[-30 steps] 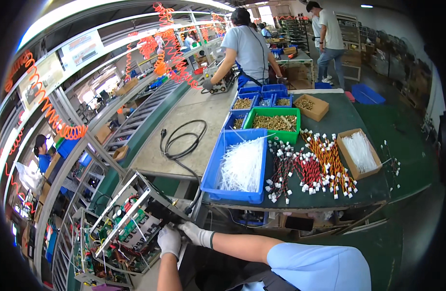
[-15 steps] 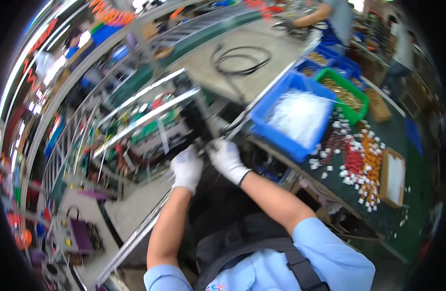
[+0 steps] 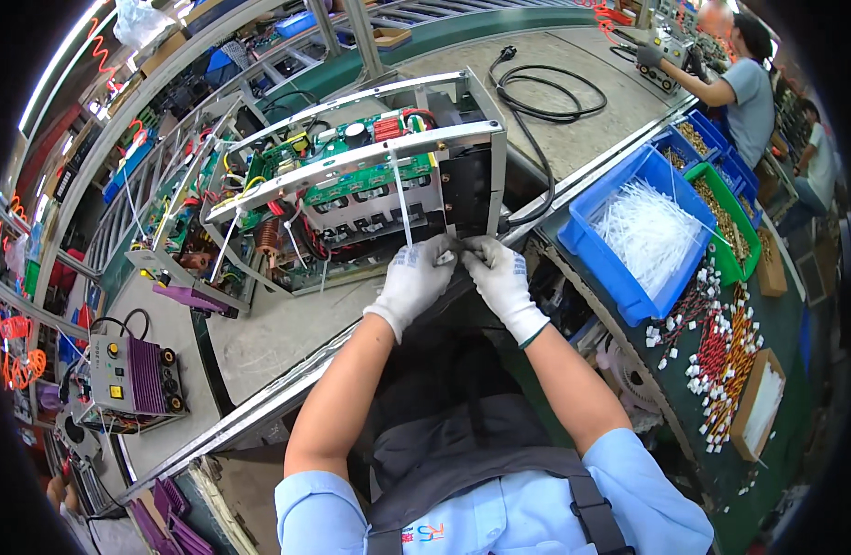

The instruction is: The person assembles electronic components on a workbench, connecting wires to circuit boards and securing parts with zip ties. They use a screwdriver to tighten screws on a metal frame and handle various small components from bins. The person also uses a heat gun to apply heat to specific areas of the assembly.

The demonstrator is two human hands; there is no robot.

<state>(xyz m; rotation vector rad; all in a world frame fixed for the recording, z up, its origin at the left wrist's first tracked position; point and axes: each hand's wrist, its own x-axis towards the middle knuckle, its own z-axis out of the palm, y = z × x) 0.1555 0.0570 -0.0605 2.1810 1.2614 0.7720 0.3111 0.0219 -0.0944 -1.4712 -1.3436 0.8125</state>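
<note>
An open metal-framed machine chassis with green circuit boards and wiring stands on the bench in front of me. My left hand, in a white glove, is closed in a pinch by the chassis's near right corner. Just right of it, my gloved right hand also pinches, its fingertips almost meeting the left ones. What lies between the fingertips is too small to make out. A white cable tie hangs down the chassis side towards my left hand. A black power cable leads from the chassis's right end.
At right stand a blue bin of white cable ties, a green bin of brass-coloured parts, loose wire connectors and a cardboard box. A purple-sided machine is at left. Another person works far right.
My view has turned, so the chassis and bins sit further right. My hands have come closer together at the chassis corner, fingertips now nearly touching.
</note>
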